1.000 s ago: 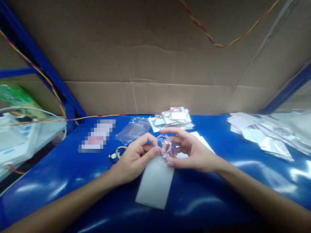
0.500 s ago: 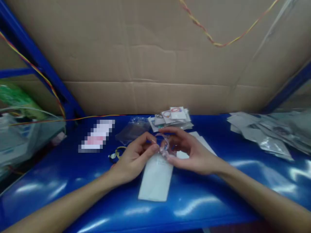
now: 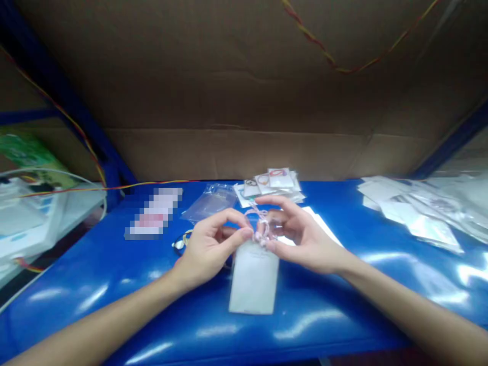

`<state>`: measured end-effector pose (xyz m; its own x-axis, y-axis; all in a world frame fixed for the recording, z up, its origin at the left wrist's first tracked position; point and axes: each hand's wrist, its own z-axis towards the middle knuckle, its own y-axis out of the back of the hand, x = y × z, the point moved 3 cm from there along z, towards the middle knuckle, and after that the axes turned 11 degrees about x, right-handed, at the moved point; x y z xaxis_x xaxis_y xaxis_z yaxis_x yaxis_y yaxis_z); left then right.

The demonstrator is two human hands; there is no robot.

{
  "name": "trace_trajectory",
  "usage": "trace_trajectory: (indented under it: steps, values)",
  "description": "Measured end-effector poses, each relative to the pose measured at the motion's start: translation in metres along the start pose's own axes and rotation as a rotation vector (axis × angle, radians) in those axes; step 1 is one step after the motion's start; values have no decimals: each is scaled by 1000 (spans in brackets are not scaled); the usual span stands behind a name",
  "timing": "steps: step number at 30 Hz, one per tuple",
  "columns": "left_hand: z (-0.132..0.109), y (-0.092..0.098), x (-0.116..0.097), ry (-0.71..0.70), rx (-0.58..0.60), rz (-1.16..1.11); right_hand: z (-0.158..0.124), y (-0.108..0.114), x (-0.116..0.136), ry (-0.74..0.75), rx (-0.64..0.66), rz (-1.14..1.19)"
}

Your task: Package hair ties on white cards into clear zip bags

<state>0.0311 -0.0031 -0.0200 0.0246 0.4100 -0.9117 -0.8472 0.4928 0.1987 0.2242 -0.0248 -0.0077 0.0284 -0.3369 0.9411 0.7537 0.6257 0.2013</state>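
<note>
A clear plastic bag with a white card inside (image 3: 254,284) hangs between my hands, its mouth at the top. My left hand (image 3: 209,244) is closed in a pinch on the upper left corner of the bag. My right hand (image 3: 305,238) holds a looped pink cord bracelet (image 3: 263,223) at the bag's mouth, with thumb and fingers curled round it. The upper loops stand above the card; whether the lower part is inside the bag I cannot tell. Beside my left hand lie dark and yellow cords (image 3: 186,238), partly hidden by it.
Bagged bracelets on cards (image 3: 280,178) are piled at the back of the blue tabletop (image 3: 160,305). Left of them lies a clear bag (image 3: 209,202). White cards (image 3: 324,226) lie behind my right hand, more packets (image 3: 419,213) at the right. A twisted wire (image 3: 160,182) runs at back left.
The bag with the card has swung slightly right and hangs straighter. The pink bracelet's loops have shifted between my fingers. Both hands stay in nearly the same place.
</note>
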Motion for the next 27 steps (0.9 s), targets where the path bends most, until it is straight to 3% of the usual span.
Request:
trace_trajectory:
  steps: [10, 22, 27]
  values:
    - [3, -1, -3, -37, -20, -70, -1, 0, -4, 7, 59, -65]
    - [5, 1, -4, 127, -71, -47, -1, 4, -4, 7, 50, 117]
    - [5, 2, -2, 130, -70, -91, -2, 6, -4, -16, 3, 45]
